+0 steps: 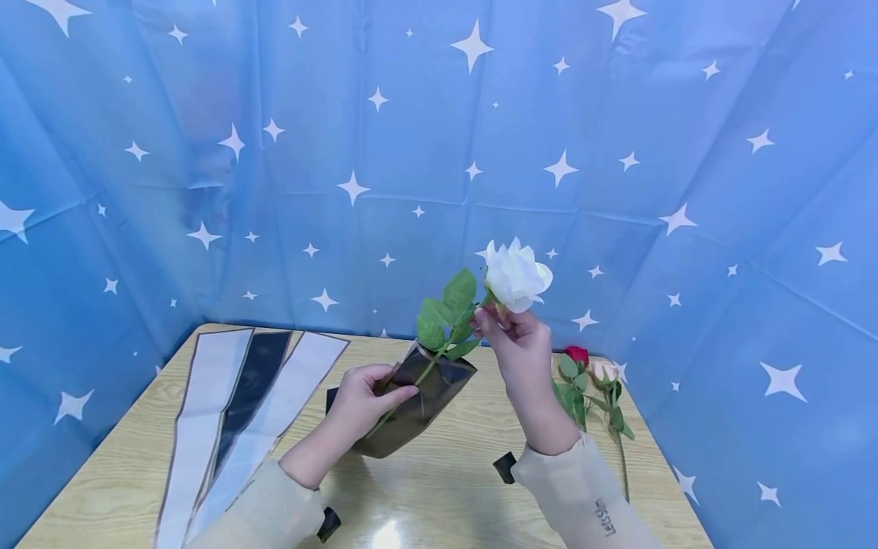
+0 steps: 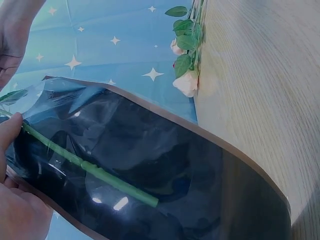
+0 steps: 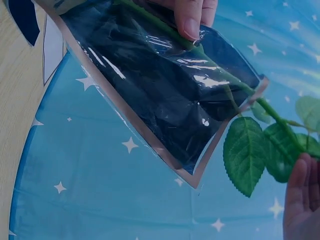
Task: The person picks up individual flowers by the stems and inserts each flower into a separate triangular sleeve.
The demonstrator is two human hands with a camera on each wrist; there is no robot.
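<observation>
We see a person's left hand (image 1: 365, 400) gripping a black flower sleeve (image 1: 439, 400) with a clear front, its thumb lying across the front over the stem and its fingers curled behind. The right hand (image 1: 517, 343) pinches a white rose (image 1: 517, 276) just below the bloom, thumb and fingertips together on the upper stem. The rose slants from near left to far right: its lower stem lies inside the sleeve, seen through the clear film, while its bloom and green leaves (image 1: 432, 324) stand out beyond the sleeve's far end. In the left wrist view we make out the stem's cut end (image 2: 152, 201) lying within the sleeve, well short of its near end. Both hands are above a pale wooden desk (image 1: 466, 488). On the left of the desk we find three flat wrappers side by side, a dark one (image 1: 257, 377) between a pale left one (image 1: 209, 404) and a pale right one (image 1: 298, 400). On the right, beyond the right forearm, lie a red rose (image 1: 576, 354) and, just beside it, a pale pink rose (image 1: 602, 371). A blue curtain (image 1: 411, 114) with white stars hangs behind the desk's far edge and along its sides.
</observation>
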